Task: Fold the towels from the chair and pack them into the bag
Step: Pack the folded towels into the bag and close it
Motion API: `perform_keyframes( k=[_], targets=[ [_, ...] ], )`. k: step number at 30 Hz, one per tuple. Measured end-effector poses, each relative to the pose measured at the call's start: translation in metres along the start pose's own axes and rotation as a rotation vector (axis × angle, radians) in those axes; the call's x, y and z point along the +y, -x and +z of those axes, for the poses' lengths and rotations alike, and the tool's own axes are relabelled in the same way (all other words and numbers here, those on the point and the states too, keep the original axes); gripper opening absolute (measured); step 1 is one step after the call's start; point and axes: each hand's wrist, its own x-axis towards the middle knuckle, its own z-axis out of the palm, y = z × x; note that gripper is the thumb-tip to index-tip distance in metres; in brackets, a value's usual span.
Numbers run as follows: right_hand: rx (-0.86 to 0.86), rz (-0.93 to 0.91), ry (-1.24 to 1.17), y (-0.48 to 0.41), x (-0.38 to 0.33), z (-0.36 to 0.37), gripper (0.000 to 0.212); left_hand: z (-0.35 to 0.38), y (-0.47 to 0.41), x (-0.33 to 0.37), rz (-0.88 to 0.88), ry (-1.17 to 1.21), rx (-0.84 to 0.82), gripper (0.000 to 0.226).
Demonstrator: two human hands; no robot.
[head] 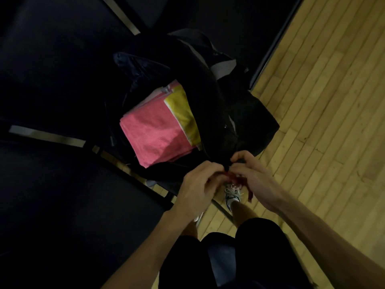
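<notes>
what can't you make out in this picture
Head view only.
- What the left hand grips: its own curled fingers cover it.
- Where the red strip attaches: hidden between left and right hand.
- Towels under the pink towel and yellow towel: the bag covers them.
- Chair seats: too dark.

We are wearing loose black shorts [258, 236] and a white trainer [232, 193] with white laces and dark trim. Our left hand [195, 190] and right hand [254, 182] are showing bare, as are both forearms and the lower legs.
</notes>
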Motion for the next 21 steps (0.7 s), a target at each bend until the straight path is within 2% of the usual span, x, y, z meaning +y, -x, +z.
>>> perform_keyframes(
  k=[3, 6, 9, 11, 13, 14, 15, 17, 19, 21],
  targets=[
    [0.026, -0.005, -0.037, 0.004, 0.0, -0.005, 0.009, -0.003, 0.0, 0.006, -0.234, 0.174, 0.206, 0.018],
    [0.051, -0.029, -0.118, 0.009, 0.005, -0.02, 0.014, -0.013, -0.004, 0.009, -0.398, 0.201, 0.368, 0.017],
    [0.143, -0.019, -0.114, 0.013, 0.01, -0.046, 0.018, -0.034, -0.012, -0.005, -0.438, 0.174, 0.53, 0.01],
    [0.238, -0.005, -0.047, 0.011, 0.005, -0.06, 0.016, -0.039, -0.018, -0.009, -0.395, 0.095, 0.533, 0.013],
    [0.352, -0.049, 0.176, 0.01, 0.0, -0.061, 0.009, -0.034, -0.024, -0.002, -0.353, 0.021, 0.469, 0.014],
    [0.437, -0.13, 0.415, 0.01, -0.002, -0.054, 0.005, -0.031, -0.028, 0.001, -0.323, 0.002, 0.438, 0.015],
    [0.53, -0.275, 0.697, 0.011, -0.001, -0.042, 0.014, -0.03, -0.033, 0.004, -0.28, -0.02, 0.411, 0.017],
    [0.518, -0.593, 1.073, 0.005, 0.003, -0.005, 0.044, -0.031, -0.04, 0.007, -0.164, -0.093, 0.36, 0.02],
    [0.465, -0.687, 1.218, -0.014, 0.007, 0.023, 0.057, -0.034, -0.044, 0.007, -0.073, -0.16, 0.309, 0.019],
    [0.509, -0.705, 1.256, -0.032, 0.007, 0.033, 0.046, -0.037, -0.041, 0.007, -0.048, -0.18, 0.321, 0.021]
  ],
)
